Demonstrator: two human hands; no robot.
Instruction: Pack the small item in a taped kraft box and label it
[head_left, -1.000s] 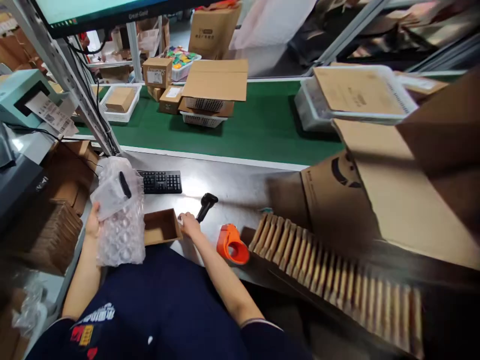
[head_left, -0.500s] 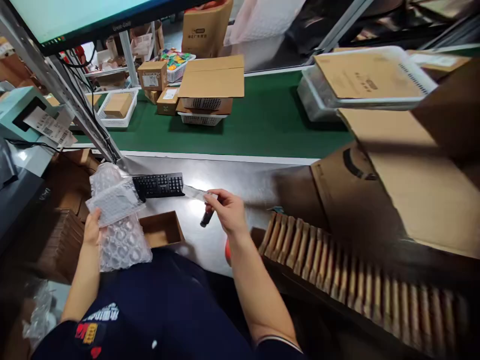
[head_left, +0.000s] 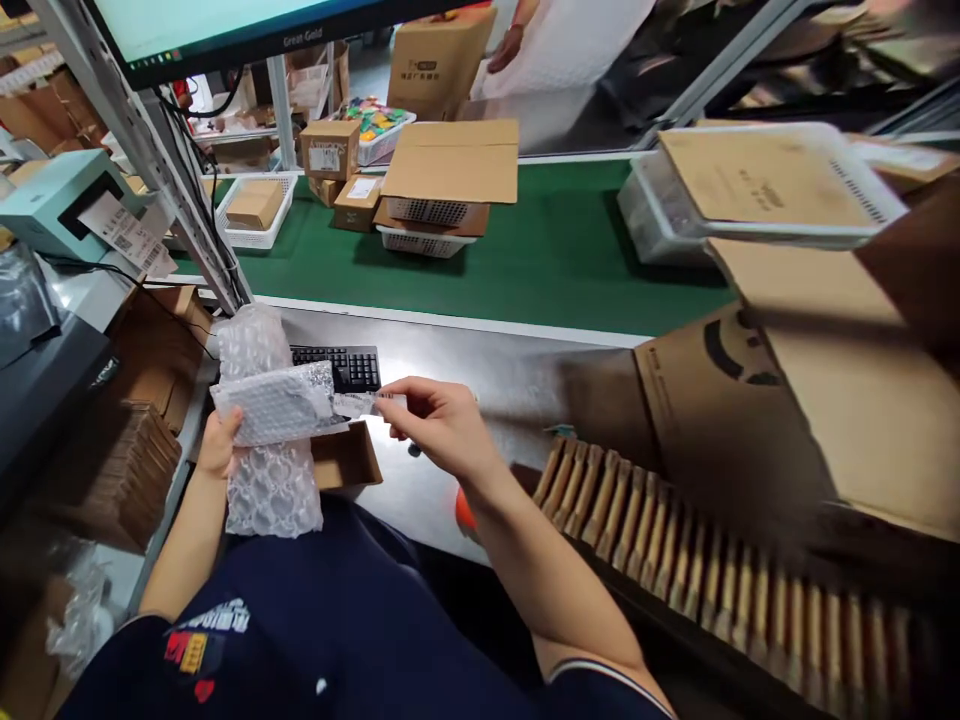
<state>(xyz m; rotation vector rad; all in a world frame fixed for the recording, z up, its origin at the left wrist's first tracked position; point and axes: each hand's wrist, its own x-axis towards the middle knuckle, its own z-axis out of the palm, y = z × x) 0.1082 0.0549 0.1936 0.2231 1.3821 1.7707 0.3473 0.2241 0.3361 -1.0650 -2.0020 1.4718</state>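
Observation:
My left hand (head_left: 219, 445) is closed on the left end of a flat packet in bubble wrap (head_left: 281, 400). A longer strip of air-cushion wrap (head_left: 274, 495) hangs behind and below that packet. Between thumb and forefinger, my right hand (head_left: 439, 420) pinches a small see-through strip (head_left: 356, 403) with faint print, its far end at the packet's right edge. Whether the strip sticks to the packet, I cannot tell. Just below lies an open cardboard box (head_left: 367, 460), partly covered by the wrap. A small dark object under my right hand is mostly hidden.
A black keyboard (head_left: 360, 368) lies behind the packet on the metal table (head_left: 510, 370). Beyond runs a green belt (head_left: 562, 240) bearing white baskets and cartons. Upright folded cardboard (head_left: 675, 550) and a large open carton (head_left: 675, 400) stand to the right. A monitor (head_left: 247, 35) overhangs the left.
The strip in my right hand has come left to the packet's right edge. My left hand has turned the packet flatter. Another person's hand now shows at the far top.

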